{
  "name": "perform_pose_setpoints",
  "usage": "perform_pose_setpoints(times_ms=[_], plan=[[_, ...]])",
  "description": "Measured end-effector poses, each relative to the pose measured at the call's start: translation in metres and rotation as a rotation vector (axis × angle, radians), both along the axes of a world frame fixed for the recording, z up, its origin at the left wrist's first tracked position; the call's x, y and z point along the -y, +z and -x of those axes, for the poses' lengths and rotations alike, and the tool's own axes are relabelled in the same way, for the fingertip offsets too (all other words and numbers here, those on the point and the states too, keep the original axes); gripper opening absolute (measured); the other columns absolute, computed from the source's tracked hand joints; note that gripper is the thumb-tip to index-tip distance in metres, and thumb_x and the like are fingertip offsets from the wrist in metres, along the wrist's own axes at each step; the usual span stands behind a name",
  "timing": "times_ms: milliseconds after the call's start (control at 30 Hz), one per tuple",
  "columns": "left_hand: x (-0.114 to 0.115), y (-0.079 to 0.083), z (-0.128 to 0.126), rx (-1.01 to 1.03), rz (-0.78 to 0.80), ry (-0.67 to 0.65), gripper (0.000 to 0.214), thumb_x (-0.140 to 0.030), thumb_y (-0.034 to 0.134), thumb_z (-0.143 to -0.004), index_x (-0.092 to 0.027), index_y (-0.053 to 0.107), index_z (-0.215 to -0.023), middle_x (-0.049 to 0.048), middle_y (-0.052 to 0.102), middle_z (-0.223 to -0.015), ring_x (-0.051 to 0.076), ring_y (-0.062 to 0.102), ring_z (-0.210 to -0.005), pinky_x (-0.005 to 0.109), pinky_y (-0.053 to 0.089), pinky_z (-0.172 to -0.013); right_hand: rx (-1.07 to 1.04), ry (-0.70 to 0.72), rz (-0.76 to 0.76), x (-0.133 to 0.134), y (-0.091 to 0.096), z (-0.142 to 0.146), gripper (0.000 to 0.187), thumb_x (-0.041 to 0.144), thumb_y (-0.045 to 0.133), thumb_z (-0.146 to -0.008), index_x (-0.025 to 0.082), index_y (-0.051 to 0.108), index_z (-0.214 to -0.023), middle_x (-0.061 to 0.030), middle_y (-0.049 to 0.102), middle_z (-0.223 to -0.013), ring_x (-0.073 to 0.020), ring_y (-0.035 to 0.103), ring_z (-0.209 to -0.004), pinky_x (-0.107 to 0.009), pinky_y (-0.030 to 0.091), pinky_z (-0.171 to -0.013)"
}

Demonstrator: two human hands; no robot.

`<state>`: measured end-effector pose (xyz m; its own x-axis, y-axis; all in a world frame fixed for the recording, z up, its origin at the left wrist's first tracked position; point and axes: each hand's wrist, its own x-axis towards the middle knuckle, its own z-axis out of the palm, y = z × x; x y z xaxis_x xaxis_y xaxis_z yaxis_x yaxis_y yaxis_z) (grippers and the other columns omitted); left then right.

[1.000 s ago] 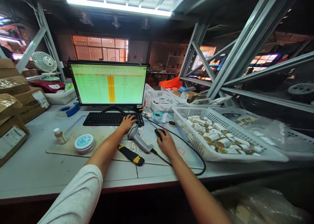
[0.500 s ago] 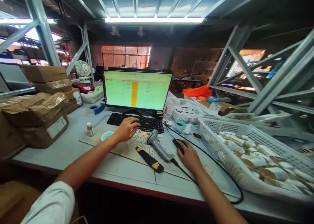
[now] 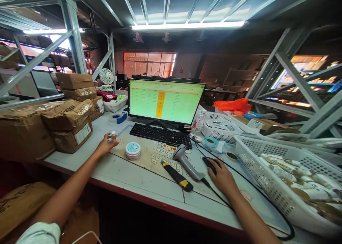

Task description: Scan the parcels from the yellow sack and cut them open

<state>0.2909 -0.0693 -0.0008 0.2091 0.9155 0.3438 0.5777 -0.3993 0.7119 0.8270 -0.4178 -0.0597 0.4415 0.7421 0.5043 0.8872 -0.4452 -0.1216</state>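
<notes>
Our left hand point(image 3: 103, 146) has moved away from the keyboard, out past the edge of the desk mat, and the small amber bottle point(image 3: 113, 137) that stood by the mat earlier now stands upright in its fingertips, just above the desk. That is a light pinch, not a full grip. Our right hand point(image 3: 223, 178) stays curled over the black mouse point(image 3: 208, 164). We judge the bottle the likeliest thing to go wrong: a slip from so slight a hold could send it rolling toward the desk's front edge. The barcode scanner point(image 3: 186, 162) and utility knife point(image 3: 176, 176) lie close to our right wrist, so a careless sweep could knock them, and the mouse cable point(image 3: 267, 204) could snag the white plastic basket point(image 3: 256, 172) of bottles.
</notes>
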Motion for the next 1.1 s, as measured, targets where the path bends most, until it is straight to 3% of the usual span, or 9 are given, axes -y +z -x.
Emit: perform_pose_setpoints(times_ms=[133,300,400,533,633,767,833,1000,1100], plan=[[0.007,-0.003,-0.014,-0.049,0.059,-0.052,0.037,-0.035,0.065,-0.091,-0.019,0.059,-0.124,0.0127,0.075,-0.114,0.031,0.073,-0.106,0.043,0.056,-0.093,-0.038,0.042,-0.084,0.003,0.009,-0.002,0.053,0.042,0.045,-0.096,0.021,0.064,-0.141,-0.0167,0.058,-0.142,-0.0361,0.058,-0.129,-0.055,0.052,-0.105],[0.072,0.025,-0.052,-0.023,-0.286,-0.296,0.037,-0.031,0.056,-0.099,-0.027,0.057,-0.136,0.0099,0.065,-0.133,0.027,0.067,-0.116,0.04,0.053,-0.101,-0.02,0.252,-0.332,-0.006,0.083,0.067,0.059,0.053,0.051,-0.098,0.019,0.055,-0.146,-0.0184,0.058,-0.144,-0.0377,0.052,-0.136,-0.059,0.042,-0.115],[0.134,0.046,-0.09,-0.119,-0.505,-0.65,0.036,-0.031,0.059,-0.101,-0.03,0.06,-0.137,0.0089,0.064,-0.129,0.026,0.067,-0.113,0.038,0.055,-0.098,-0.086,0.567,-0.161,-0.021,0.128,0.157,0.065,0.053,0.055,-0.1,0.022,0.044,-0.155,-0.0164,0.057,-0.148,-0.0314,0.059,-0.13,-0.046,0.051,-0.105],[0.172,0.054,-0.129,-0.12,-0.56,-0.809,0.043,-0.033,0.06,-0.102,-0.032,0.055,-0.145,0.0089,0.063,-0.128,0.025,0.065,-0.117,0.039,0.055,-0.101,-0.188,0.621,0.198,-0.027,0.145,0.225,0.05,0.046,0.052,-0.103,0.018,0.057,-0.144,-0.0108,0.077,-0.095,-0.0266,0.072,-0.081,-0.034,0.051,-0.071],[0.15,0.043,-0.122,-0.144,-0.507,-0.666,0.065,-0.044,0.072,-0.093,-0.028,0.048,-0.151,0.0136,0.056,-0.142,0.031,0.057,-0.131,0.046,0.049,-0.112,-0.255,0.499,0.041,-0.011,0.144,0.191,0.044,0.052,0.059,-0.098,0.018,0.07,-0.122,-0.0073,0.073,-0.075,-0.0236,0.067,-0.067,-0.03,0.045,-0.062],[0.092,0.019,-0.086,-0.464,-0.311,-0.307,0.086,-0.056,0.078,-0.081,-0.024,0.047,-0.154,0.0204,0.041,-0.159,0.05,0.039,-0.145,0.067,0.035,-0.117,-0.596,0.034,-0.67,0.035,0.154,0.096,0.056,0.074,0.053,-0.093,0.021,0.064,-0.084,-0.0026,0.061,-0.059,-0.0153,0.053,-0.049,-0.026,0.039,-0.047],[0.071,0.009,-0.078,-0.573,-0.132,-0.323,0.086,-0.061,0.07,-0.083,-0.026,0.043,-0.157,0.0209,0.045,-0.154,0.049,0.051,-0.135,0.063,0.046,-0.106,-0.785,-0.153,-0.876,0.055,0.158,0.064,0.059,0.077,0.039,-0.097,0.022,0.056,-0.082,0.0013,0.055,-0.054,-0.012,0.046,-0.042,-0.023,0.036,-0.042],[0.069,0.004,-0.076,-0.545,-0.081,-0.345,0.079,-0.059,0.058,-0.085,-0.027,0.044,-0.156,0.0193,0.05,-0.145,0.042,0.064,-0.12,0.053,0.054,-0.098,-0.822,-0.205,-0.76,0.059,0.141,0.047,0.048,0.064,0.047,-0.1,0.02,0.06,-0.087,-0.0005,0.061,-0.058,-0.0126,0.054,-0.044,-0.023,0.043,-0.042],[0.078,0.013,-0.044,-0.389,-0.147,-0.311,0.079,-0.064,0.059,-0.082,-0.028,0.049,-0.152,0.0161,0.055,-0.141,0.04,0.062,-0.124,0.052,0.052,-0.104,-0.7,-0.193,-0.592,0.057,0.118,0.053,0.033,0.051,0.068,-0.094,0.018,0.068,-0.09,-0.0025,0.066,-0.065,-0.0163,0.063,-0.056,-0.027,0.053,-0.055]])
